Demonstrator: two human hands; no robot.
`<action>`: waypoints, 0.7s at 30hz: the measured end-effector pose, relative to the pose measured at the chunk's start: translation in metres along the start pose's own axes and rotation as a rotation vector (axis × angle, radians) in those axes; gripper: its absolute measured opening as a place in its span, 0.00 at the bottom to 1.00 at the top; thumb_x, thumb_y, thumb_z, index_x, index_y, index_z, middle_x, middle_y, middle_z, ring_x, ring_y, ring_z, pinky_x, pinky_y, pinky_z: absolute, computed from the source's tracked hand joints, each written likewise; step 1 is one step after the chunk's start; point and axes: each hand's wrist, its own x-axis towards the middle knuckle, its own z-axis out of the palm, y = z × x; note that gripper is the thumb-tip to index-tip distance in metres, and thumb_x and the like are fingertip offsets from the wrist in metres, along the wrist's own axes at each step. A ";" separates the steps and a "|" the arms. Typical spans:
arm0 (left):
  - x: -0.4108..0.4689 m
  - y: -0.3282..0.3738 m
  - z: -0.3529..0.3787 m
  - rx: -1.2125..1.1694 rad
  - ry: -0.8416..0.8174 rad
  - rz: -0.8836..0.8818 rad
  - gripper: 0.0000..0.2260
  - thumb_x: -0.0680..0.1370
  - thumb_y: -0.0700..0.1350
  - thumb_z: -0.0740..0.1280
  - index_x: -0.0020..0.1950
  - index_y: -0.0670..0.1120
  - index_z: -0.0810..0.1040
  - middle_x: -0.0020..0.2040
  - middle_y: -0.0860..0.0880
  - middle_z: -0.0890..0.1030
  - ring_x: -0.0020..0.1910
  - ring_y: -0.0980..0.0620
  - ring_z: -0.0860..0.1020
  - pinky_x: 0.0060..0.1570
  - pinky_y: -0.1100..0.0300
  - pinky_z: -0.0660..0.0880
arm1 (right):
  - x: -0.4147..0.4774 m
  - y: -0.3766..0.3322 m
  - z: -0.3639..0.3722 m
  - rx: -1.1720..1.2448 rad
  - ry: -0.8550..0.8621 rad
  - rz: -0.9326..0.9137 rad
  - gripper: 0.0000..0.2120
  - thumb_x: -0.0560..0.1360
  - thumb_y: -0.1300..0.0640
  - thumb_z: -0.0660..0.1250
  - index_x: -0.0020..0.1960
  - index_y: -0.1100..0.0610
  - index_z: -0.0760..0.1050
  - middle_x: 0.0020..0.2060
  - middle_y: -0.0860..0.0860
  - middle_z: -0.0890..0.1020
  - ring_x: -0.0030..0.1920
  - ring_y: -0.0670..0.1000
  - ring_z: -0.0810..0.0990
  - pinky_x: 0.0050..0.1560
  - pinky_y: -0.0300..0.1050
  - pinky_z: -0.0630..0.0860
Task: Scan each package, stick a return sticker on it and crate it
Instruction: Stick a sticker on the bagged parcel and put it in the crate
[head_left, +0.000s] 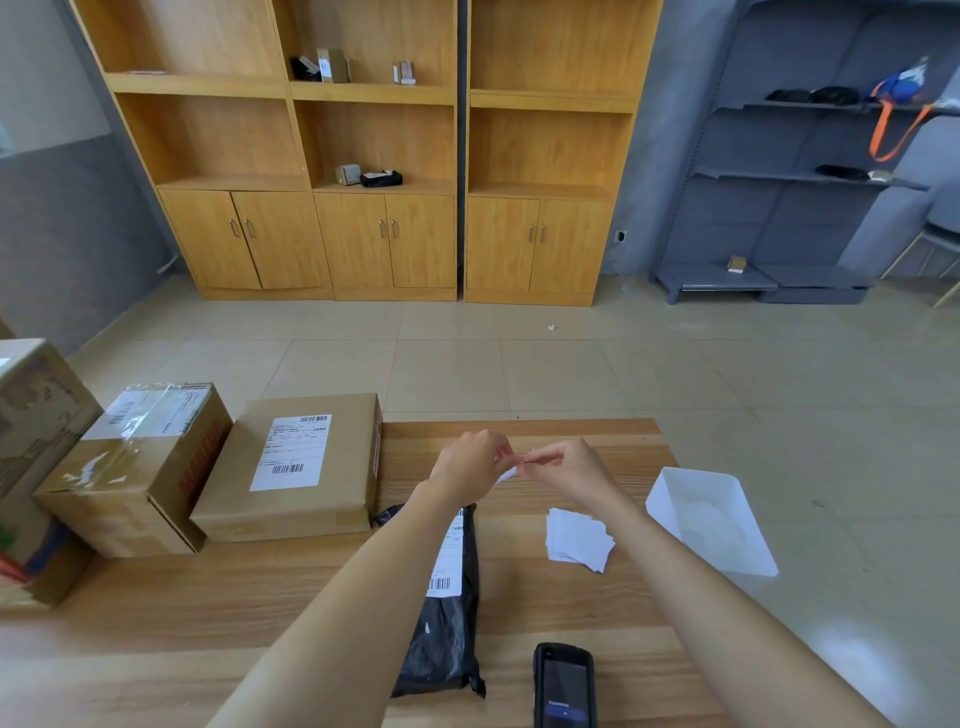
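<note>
A black plastic mailer package with a white shipping label lies on the wooden table under my left forearm. Above it, my left hand and my right hand meet, both pinching one small white sticker between fingertips. A loose pile of white stickers rests to the right of the mailer. A black handheld scanner lies at the near table edge, screen up. A white crate stands off the table's right side.
Two labelled cardboard boxes sit on the table's left part, with a taller carton at the far left. Wooden cabinets and grey shelving line the far wall across a tiled floor.
</note>
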 end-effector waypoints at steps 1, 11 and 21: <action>0.000 0.000 0.000 0.001 0.003 0.000 0.13 0.80 0.52 0.61 0.53 0.46 0.81 0.52 0.47 0.82 0.50 0.48 0.79 0.50 0.50 0.77 | -0.001 0.000 0.000 0.000 -0.003 -0.003 0.08 0.72 0.52 0.73 0.49 0.52 0.85 0.48 0.45 0.84 0.51 0.43 0.78 0.46 0.34 0.70; -0.002 0.004 0.000 0.030 -0.003 -0.015 0.10 0.80 0.46 0.60 0.54 0.45 0.79 0.51 0.47 0.81 0.51 0.47 0.78 0.50 0.51 0.77 | -0.004 -0.002 -0.001 -0.029 0.015 0.002 0.06 0.72 0.52 0.73 0.47 0.53 0.84 0.45 0.48 0.84 0.51 0.47 0.80 0.50 0.41 0.74; -0.002 -0.003 -0.002 0.061 0.027 -0.056 0.11 0.81 0.45 0.56 0.54 0.44 0.76 0.50 0.46 0.81 0.47 0.45 0.78 0.42 0.55 0.73 | -0.003 0.003 -0.007 -0.025 0.065 0.032 0.03 0.71 0.55 0.71 0.42 0.53 0.83 0.41 0.43 0.82 0.46 0.43 0.78 0.38 0.33 0.69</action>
